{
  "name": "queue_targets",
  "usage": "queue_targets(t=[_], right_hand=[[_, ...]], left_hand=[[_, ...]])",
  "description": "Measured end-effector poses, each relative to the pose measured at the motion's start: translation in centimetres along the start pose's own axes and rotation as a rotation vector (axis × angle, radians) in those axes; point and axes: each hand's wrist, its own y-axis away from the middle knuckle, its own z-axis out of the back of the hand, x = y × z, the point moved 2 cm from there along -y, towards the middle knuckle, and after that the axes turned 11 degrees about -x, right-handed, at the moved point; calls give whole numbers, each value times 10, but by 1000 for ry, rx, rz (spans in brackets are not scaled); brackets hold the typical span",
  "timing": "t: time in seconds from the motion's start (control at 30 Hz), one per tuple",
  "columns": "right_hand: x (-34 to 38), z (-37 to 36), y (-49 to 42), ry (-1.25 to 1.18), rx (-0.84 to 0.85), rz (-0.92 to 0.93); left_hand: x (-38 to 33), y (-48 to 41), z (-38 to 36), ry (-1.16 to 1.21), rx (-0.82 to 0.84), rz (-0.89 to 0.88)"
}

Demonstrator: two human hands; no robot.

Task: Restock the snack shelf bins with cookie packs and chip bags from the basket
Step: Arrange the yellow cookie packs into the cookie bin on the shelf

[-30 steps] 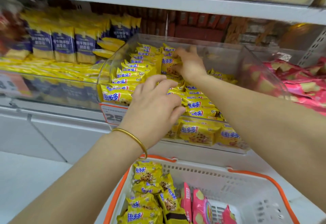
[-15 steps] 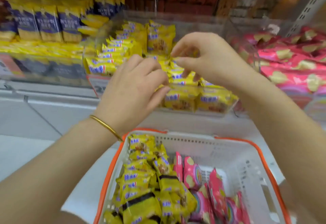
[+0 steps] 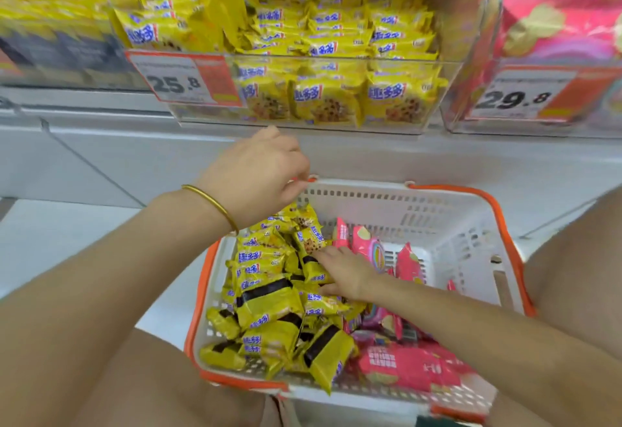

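Observation:
A white basket with an orange rim (image 3: 455,191) sits below the shelf. It holds several yellow cookie packs (image 3: 266,295) on its left side and pink chip bags (image 3: 404,366) on its right. My right hand (image 3: 343,273) is down inside the basket, with its fingers stretched over the yellow packs and touching them. My left hand (image 3: 257,170), a gold bangle on its wrist, hovers over the basket's far left rim with fingers loosely curled downward and nothing seen in it. Above, the clear shelf bin (image 3: 397,125) is filled with the same yellow cookie packs.
To the right stands a clear bin of pink chip bags (image 3: 555,22) with a 29.8 price tag (image 3: 518,98). A 25.8 price tag (image 3: 180,81) hangs on the cookie bin's left front. Another bin of yellow packs (image 3: 50,22) sits at the left. A white shelf ledge runs below the bins.
Both hands have come down from the cookie bin. The right hand has dropped into the basket onto the yellow packs, and the left now hovers over the basket rim. The view tilted downward.

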Motion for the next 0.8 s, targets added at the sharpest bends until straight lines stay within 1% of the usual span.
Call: queue_targets(t=[0.07,0.1,0.13,0.17,0.2,0.27,0.33,0.4,0.47,0.53,0.63,0.7,0.8], right_hand=[[-1,1,-2,-21,-30,16],[-3,4,-2,-72,-27,17],[-6,8,-2,-174,-20,-9],[-10,16,-2,-344,-7,-78],[-14,27,-1,-566,27,-176],[-20,53,3,-1017,143,-335],[-22,79,9,-1334,252,-384],[-18,102,17,-1513,298,-344],[-8,123,24,-1575,288,-279],[2,143,32,-1588,252,-219],[14,178,46,-1533,123,-172],[23,205,53,-1379,-40,-100],[40,261,61,-1047,-360,29]], left_hand=[[3,0,-5,-7,74,45],[4,0,-7,-29,128,58],[5,-1,-10,-37,173,70],[6,-1,-11,-20,210,92],[6,-3,-13,20,246,125],[8,-5,-16,114,313,202],[8,-7,-20,185,369,270],[5,-9,-22,276,400,336],[1,-12,-22,370,412,387],[-3,-17,-18,437,382,416],[-5,-27,-1,513,227,446],[0,-33,16,578,95,468],[12,-44,48,730,-140,512]])
